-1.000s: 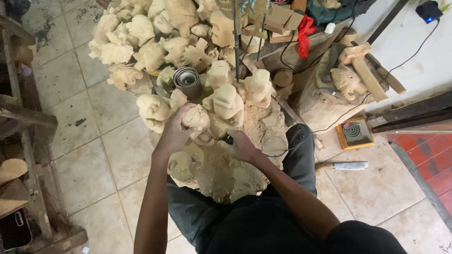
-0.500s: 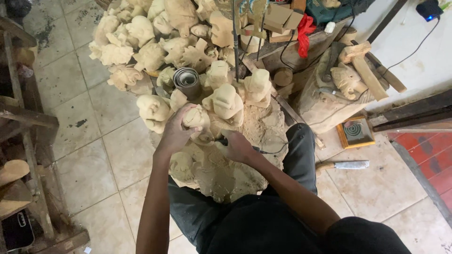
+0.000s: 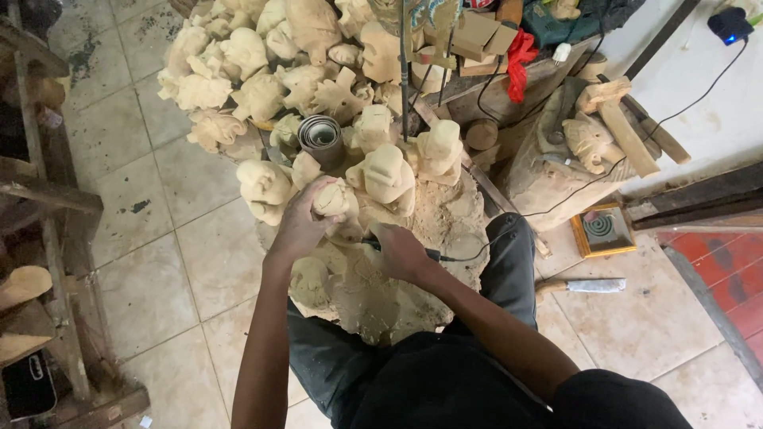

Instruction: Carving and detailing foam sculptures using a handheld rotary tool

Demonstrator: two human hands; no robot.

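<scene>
The left hand (image 3: 300, 225) closes its fingers round a pale carved wooden head (image 3: 335, 199), pressing it against the sawdust-covered block (image 3: 397, 294) in the lap. Just right of that grip, the right hand (image 3: 401, 250) is wrapped tight round a slim dark corded tool (image 3: 433, 255), its tip hidden near the carving. Beyond the grip stands a roll of sandpaper (image 3: 321, 140) among a heap of unfinished carvings (image 3: 262, 71). Well right lies a square yellow-framed box (image 3: 604, 230) with a spiral pattern, flat on the tiles.

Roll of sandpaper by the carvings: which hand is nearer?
Left. The left hand holds a carved head just below the sandpaper roll; the right hand is lower, farther right.
</scene>
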